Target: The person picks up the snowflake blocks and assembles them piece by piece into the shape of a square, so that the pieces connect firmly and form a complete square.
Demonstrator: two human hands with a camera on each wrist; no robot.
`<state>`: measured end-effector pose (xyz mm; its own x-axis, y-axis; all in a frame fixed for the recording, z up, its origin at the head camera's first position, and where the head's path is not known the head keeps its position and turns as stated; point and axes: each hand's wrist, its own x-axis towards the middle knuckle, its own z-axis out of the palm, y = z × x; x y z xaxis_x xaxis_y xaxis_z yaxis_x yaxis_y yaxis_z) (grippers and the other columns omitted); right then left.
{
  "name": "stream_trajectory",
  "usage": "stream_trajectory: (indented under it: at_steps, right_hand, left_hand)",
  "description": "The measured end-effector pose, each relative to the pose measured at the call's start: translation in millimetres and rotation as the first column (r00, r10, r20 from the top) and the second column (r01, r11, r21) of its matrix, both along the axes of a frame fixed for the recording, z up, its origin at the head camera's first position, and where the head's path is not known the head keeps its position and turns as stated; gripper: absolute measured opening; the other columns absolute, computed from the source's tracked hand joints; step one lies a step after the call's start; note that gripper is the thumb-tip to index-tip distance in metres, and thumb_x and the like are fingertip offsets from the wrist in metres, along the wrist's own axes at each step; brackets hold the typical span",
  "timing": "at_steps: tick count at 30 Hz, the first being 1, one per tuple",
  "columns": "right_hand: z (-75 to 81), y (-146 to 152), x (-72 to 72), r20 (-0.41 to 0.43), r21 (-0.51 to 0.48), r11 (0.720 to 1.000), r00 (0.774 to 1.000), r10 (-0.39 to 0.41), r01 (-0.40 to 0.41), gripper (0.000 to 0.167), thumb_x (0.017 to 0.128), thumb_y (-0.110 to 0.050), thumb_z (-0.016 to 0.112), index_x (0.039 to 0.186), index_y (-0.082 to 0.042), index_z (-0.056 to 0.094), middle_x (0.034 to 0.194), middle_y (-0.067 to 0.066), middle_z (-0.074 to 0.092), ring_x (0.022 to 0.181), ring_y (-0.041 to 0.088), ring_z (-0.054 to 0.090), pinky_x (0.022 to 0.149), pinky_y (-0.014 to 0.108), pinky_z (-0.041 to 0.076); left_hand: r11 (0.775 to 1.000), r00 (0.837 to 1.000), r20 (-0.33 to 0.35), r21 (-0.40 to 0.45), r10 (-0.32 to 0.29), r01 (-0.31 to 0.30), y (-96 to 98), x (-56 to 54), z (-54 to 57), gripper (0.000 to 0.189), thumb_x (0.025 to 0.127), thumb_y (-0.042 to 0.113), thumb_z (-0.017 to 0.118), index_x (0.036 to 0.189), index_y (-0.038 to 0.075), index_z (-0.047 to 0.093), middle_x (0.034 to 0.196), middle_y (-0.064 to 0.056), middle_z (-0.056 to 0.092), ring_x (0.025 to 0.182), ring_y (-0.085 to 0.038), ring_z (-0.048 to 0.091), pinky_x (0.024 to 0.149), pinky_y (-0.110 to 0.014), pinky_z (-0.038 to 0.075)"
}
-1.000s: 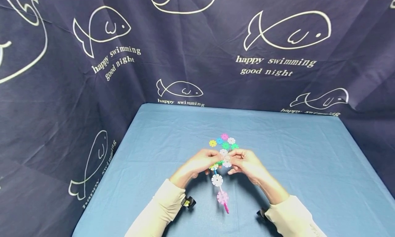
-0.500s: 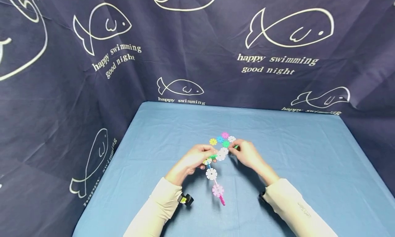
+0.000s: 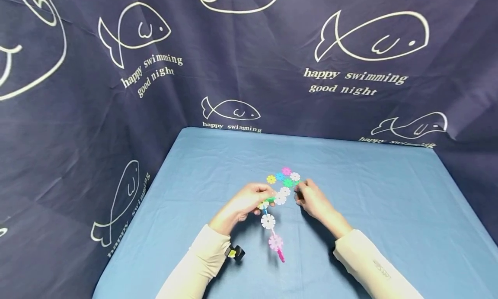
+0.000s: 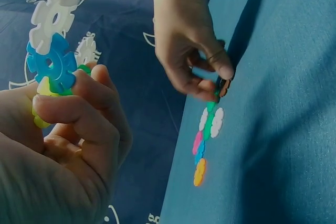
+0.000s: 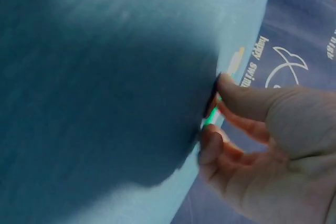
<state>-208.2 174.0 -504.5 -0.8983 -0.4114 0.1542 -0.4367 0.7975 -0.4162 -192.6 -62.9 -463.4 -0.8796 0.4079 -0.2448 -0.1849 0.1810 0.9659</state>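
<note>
In the head view my left hand (image 3: 249, 201) pinches a chain of interlocking snowflake building discs off the table. Its white disc (image 3: 268, 221), pink disc (image 3: 276, 242) and magenta end disc (image 3: 281, 255) hang toward me, while a white disc (image 3: 280, 198) sticks out to the right. Close up, a blue disc (image 4: 51, 64) stands by the fingertips; fingers partly cover yellow and green ones. Low over the table, my right hand (image 3: 316, 199) has its thumb and curled fingers about a brownish snowflake disc (image 4: 224, 86), mostly hidden, beside a green disc (image 4: 211, 106).
Loose snowflake discs lie close together beyond the hands: yellow (image 3: 271, 179), blue (image 3: 280, 176), pink (image 3: 286, 172), white (image 3: 295, 176) and green (image 3: 288, 182). Blue cloth (image 3: 218, 160) covers the table. Dark fish-print curtains (image 3: 272, 74) stand behind and left.
My right hand has come away from the chain and reached right to the loose discs on the table. The left hand with the chain has shifted slightly left.
</note>
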Motion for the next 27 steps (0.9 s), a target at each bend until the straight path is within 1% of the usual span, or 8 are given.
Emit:
stream_trajectory:
  at_steps: [5,8,10,13,15,17,21,27]
  right_hand:
    - [9.3,6.1,3.3,0.192,0.012,0.999,0.981,-0.037,0.036,0.023,0.086,0.001,0.078,0.088,-0.003,0.055,0.082,0.006,0.053,0.078,0.022,0.051,0.071,0.038,0.047]
    - [16.5,7.6,8.0,0.301,-0.165,0.986,0.953,0.017,0.034,0.019,0.088,0.0,0.075,0.087,-0.002,0.056,0.078,0.006,0.06,0.071,0.021,0.06,0.064,0.038,0.055]
    - [22.7,7.4,13.4,0.345,-0.359,0.932,0.935,0.086,0.047,0.011,0.091,0.003,0.071,0.092,0.001,0.06,0.079,0.011,0.065,0.066,0.021,0.064,0.061,0.041,0.058]
    - [31.7,4.9,23.3,0.365,-0.64,0.763,0.911,0.191,0.096,0.009,0.095,0.005,0.065,0.103,0.008,0.064,0.089,0.021,0.069,0.068,0.025,0.07,0.065,0.047,0.06]
    - [35.4,2.8,29.7,0.33,-0.744,0.66,0.915,0.231,0.102,0.014,0.096,0.004,0.064,0.107,0.012,0.063,0.094,0.023,0.07,0.071,0.025,0.071,0.068,0.046,0.061]
    - [37.4,0.6,34.6,0.297,-0.807,0.583,0.92,0.255,0.099,0.015,0.096,0.006,0.063,0.107,0.016,0.061,0.097,0.023,0.07,0.075,0.024,0.073,0.07,0.044,0.061]
    - [38.8,-0.9,39.8,0.256,-0.853,0.515,0.929,0.267,0.087,0.014,0.095,0.01,0.061,0.105,0.019,0.059,0.096,0.017,0.07,0.078,0.02,0.073,0.07,0.041,0.061]
    - [41.4,-0.4,41.6,0.245,-0.862,0.501,0.93,0.273,0.08,0.012,0.094,0.011,0.063,0.103,0.019,0.059,0.095,0.014,0.07,0.078,0.018,0.072,0.071,0.041,0.061]
  left_hand:
    - [1.0,1.0,0.001,-0.001,-0.004,0.004,1.0,1.3,0.9,0.017,0.096,0.018,0.065,0.101,0.004,0.075,0.088,-0.019,0.07,0.056,-0.01,0.046,0.041,-0.018,0.038]
    - [1.0,1.0,0.005,-0.001,-0.015,0.015,1.3,2.5,0.8,0.017,0.096,0.017,0.064,0.1,0.004,0.075,0.084,-0.014,0.069,0.055,-0.01,0.046,0.042,-0.019,0.038]
    - [1.0,1.0,0.004,0.006,-0.023,0.023,1.4,2.4,0.5,0.018,0.096,0.017,0.064,0.1,0.003,0.074,0.081,-0.011,0.069,0.055,-0.01,0.046,0.042,-0.019,0.038]
    - [1.0,1.0,0.0,0.016,-0.023,0.023,1.7,1.4,0.7,0.018,0.095,0.017,0.064,0.099,0.002,0.074,0.08,-0.01,0.069,0.056,-0.01,0.047,0.041,-0.018,0.037]
    - [1.0,1.0,0.001,0.018,-0.019,0.019,2.0,1.0,2.0,0.019,0.095,0.016,0.063,0.099,0.001,0.074,0.079,-0.009,0.068,0.056,-0.009,0.046,0.041,-0.018,0.037]
    - [1.0,1.0,0.01,0.018,-0.018,0.018,2.4,0.9,3.1,0.02,0.095,0.016,0.063,0.1,0.0,0.074,0.078,-0.008,0.068,0.055,-0.009,0.046,0.041,-0.018,0.036]
    - [1.0,1.0,0.029,0.026,-0.01,0.01,3.7,0.1,4.0,0.023,0.096,0.016,0.064,0.105,-0.002,0.073,0.077,-0.006,0.068,0.052,-0.008,0.044,0.041,-0.018,0.036]
    - [1.0,0.999,0.04,0.026,0.002,-0.003,3.5,-0.9,5.9,0.021,0.095,0.016,0.064,0.106,0.001,0.074,0.075,-0.005,0.068,0.048,-0.007,0.043,0.039,-0.017,0.035]
